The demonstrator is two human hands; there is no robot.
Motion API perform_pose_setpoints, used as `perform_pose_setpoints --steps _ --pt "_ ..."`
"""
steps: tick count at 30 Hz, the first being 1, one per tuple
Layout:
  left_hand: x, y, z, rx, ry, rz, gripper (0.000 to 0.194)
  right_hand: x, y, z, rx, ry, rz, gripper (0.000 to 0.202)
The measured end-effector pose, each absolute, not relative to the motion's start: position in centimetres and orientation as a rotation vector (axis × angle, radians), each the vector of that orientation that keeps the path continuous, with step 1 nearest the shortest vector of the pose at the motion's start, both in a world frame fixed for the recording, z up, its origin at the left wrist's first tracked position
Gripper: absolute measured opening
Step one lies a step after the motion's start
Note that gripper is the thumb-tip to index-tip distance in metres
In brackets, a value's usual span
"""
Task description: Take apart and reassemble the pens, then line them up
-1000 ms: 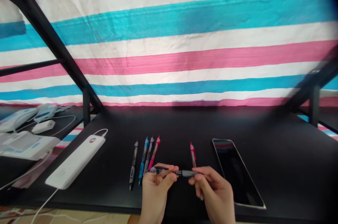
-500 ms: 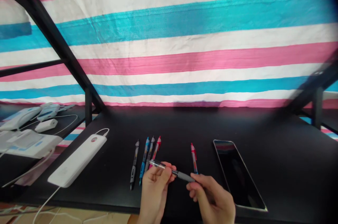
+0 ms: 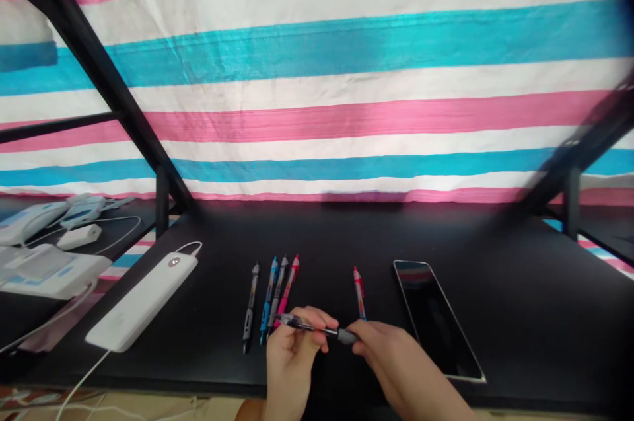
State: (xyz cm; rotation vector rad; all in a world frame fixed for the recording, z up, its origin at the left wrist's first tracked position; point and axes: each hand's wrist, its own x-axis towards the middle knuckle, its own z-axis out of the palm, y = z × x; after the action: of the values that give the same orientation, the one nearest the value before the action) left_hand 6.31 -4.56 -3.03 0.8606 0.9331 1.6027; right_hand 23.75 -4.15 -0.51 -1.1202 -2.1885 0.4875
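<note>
A pen [image 3: 345,336] with a clear barrel and grey grip lies nearly level between my two hands. My left hand [image 3: 292,361] pinches its clear barrel, while the fingers of my right hand [image 3: 391,355] close on the grey grip end. The pen's right tip is hidden by my right fingers. Beyond and left of my left hand lie a grey-and-black pen [image 3: 250,305], a blue pen [image 3: 268,299], another grey pen [image 3: 278,292] and a pink pen [image 3: 290,281]. A red pen [image 3: 359,290] lies just beyond my right hand, its lower end covered.
A black smartphone [image 3: 436,322] lies right of the red pen on the black table [image 3: 307,226]. At left is a white power bank [image 3: 143,302] with a cable. White devices and cords [image 3: 54,269] lie farther left. Black frame bars [image 3: 99,71] stand before a striped sheet [image 3: 317,120].
My right hand has turned over, its back now facing up, and moved slightly left along the pen, covering more of the grey grip. The view has shifted slightly.
</note>
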Motion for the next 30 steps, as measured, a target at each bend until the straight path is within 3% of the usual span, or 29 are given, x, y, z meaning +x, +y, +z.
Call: perform_pose_setpoints --steps 7,17,19,22,25,30 --pt "6.8 -3.9 -3.0 0.595 1.045 1.692 0.030 21.6 -3.3 -1.8 -1.187 -2.133 -0.116 0.036" --pt "8.3 -3.3 -0.7 0.367 1.062 1.730 0.030 21.8 -3.1 -2.5 -1.079 -2.035 -0.113 0.032" --pt "8.2 -3.1 -0.9 0.367 1.057 1.726 0.034 22.1 -3.0 -2.3 -1.080 -1.999 -0.011 0.028" --pt "8.0 -3.0 -1.5 0.359 1.046 1.713 0.043 22.6 -3.2 -2.2 -1.183 -1.838 0.399 0.022" --pt "7.8 -2.9 -2.2 0.351 1.008 1.689 0.047 22.6 -3.7 -2.7 -1.273 -1.637 0.767 0.035" --pt "7.3 -3.3 -2.5 0.355 0.947 1.608 0.045 21.7 -4.1 -3.7 -1.283 -1.362 0.939 0.047"
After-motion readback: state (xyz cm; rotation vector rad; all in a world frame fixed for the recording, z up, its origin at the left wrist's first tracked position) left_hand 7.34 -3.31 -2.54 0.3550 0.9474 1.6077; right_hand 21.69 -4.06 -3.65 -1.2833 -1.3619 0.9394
